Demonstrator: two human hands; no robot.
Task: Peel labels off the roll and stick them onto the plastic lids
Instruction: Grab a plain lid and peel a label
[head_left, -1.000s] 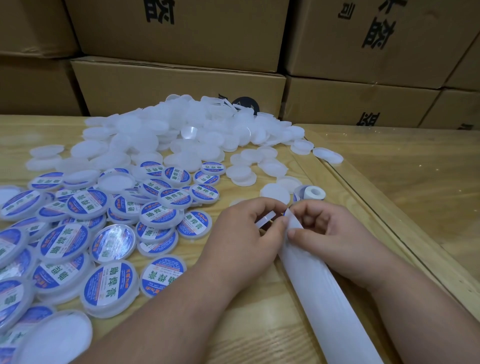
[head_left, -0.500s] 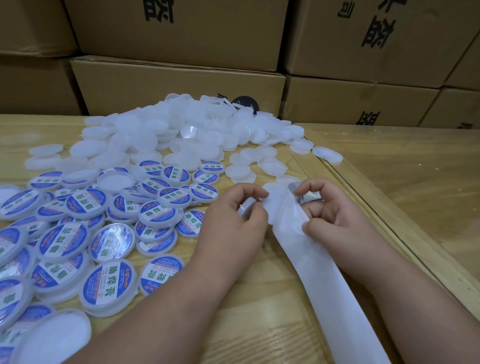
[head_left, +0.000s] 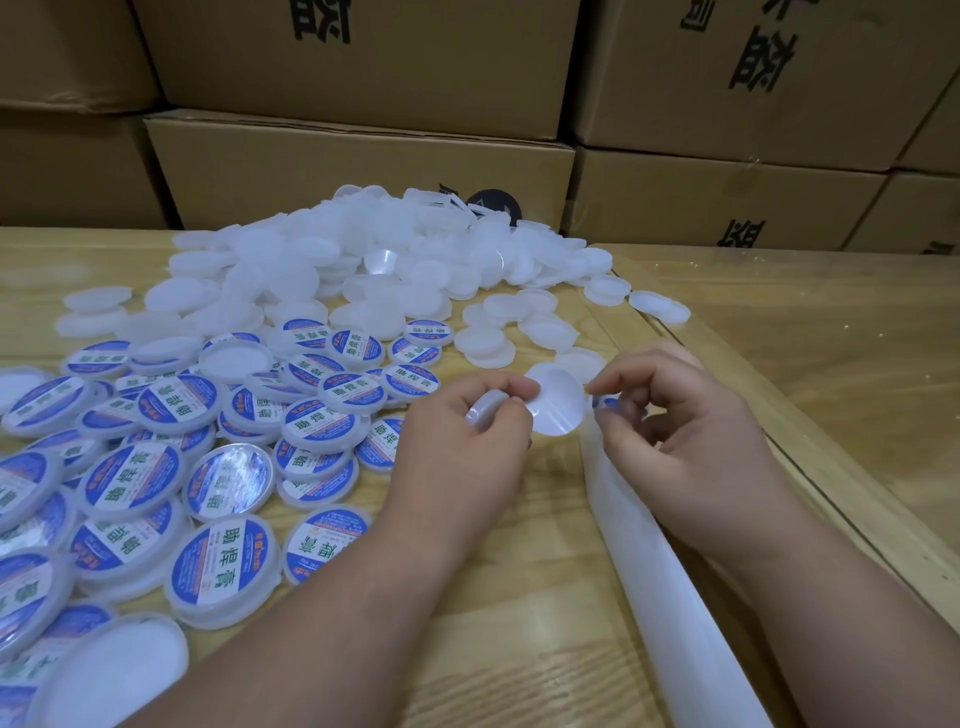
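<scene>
Above table (head_left: 519, 649), hands pinch label (head_left: 558, 408) between fingertips

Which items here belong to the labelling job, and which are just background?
In use: left hand holding a plain lid and peeled label; right hand on the backing strip; unlabelled lids; labelled lids.
Background: cardboard boxes; wooden table.

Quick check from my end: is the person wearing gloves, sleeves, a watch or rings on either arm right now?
No. Both the left hand and the right hand are bare, with no gloves. Both forearms are uncovered as far as the picture's lower edge, so no sleeves show. No watch, bracelet or ring is visible on either wrist or on the fingers. The nails look short and plain.
</scene>
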